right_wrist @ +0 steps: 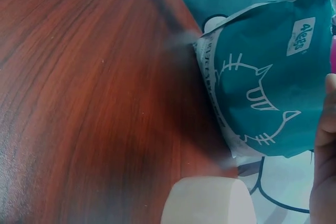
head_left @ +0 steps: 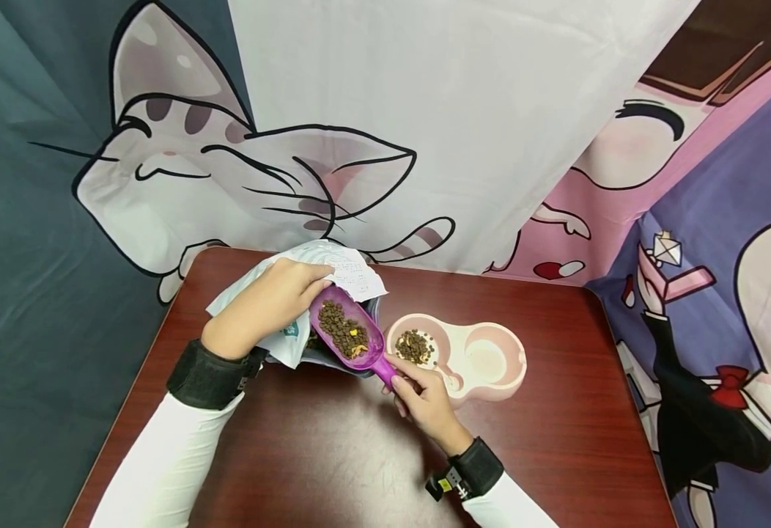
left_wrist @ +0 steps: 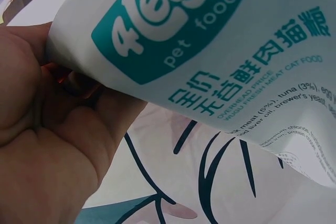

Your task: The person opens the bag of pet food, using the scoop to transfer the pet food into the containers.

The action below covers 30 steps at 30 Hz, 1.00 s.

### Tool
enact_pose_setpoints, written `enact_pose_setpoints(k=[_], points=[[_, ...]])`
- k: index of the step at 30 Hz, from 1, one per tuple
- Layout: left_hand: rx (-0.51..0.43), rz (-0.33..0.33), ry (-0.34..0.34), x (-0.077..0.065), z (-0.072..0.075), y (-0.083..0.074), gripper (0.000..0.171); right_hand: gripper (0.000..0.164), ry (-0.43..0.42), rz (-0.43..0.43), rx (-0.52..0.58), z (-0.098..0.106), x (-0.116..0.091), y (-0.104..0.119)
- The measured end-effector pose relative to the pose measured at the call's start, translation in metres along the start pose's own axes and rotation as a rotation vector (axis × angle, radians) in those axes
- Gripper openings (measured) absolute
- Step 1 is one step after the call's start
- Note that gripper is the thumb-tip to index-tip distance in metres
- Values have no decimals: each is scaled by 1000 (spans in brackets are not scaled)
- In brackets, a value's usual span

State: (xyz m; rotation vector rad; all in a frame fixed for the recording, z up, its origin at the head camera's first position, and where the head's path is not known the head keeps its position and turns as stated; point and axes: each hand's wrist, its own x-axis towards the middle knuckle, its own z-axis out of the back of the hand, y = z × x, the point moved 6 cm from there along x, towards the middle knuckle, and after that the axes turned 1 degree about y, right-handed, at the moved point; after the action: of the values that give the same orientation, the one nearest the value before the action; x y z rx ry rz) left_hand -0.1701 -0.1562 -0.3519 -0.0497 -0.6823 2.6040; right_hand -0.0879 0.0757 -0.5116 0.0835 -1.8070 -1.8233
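Note:
My right hand grips the handle of a purple scoop. Brown kibble with a few yellow bits lies in the scoop, which is over the open mouth of a pet food bag. With its thumb and fingers, my left hand holds the bag's white upper flap, printed in teal in the left wrist view. A line-drawn cat shows on the teal front of the bag in the right wrist view. Most of the bag's inside is hidden.
Right of the bag stands a pink double pet bowl. Some kibble lies in its left hollow, while the right one shows a pale bottom. Beneath is a reddish-brown table, with a cartoon-printed cloth hanging behind it.

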Motion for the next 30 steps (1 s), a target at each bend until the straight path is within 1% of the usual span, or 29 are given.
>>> enact_pose_setpoints(k=[4,7,10,14,17,22,25,30], points=[[8,-6,-9,1,2,1,32,38,21,-4,-51,6,0,7],[18,-1,-17,3,4,3,32,38,37,9,-83,14,-1,16],[21,-1,-19,3,5,5,32,39,50,11,-72,23,-3,27],[21,-11,-17,3,6,5,31,40,46,-9,-42,39,-9,41],[21,-7,-20,4,7,6,32,39,27,-23,-65,53,-14,49],[12,11,-32,5,10,8,32,39,12,-55,-109,77,-26,57],[10,7,-43,6,11,8,32,39,18,-70,-104,91,-32,61],[12,5,-51,5,11,8,31,36,-2,-161,-80,114,-44,63]])
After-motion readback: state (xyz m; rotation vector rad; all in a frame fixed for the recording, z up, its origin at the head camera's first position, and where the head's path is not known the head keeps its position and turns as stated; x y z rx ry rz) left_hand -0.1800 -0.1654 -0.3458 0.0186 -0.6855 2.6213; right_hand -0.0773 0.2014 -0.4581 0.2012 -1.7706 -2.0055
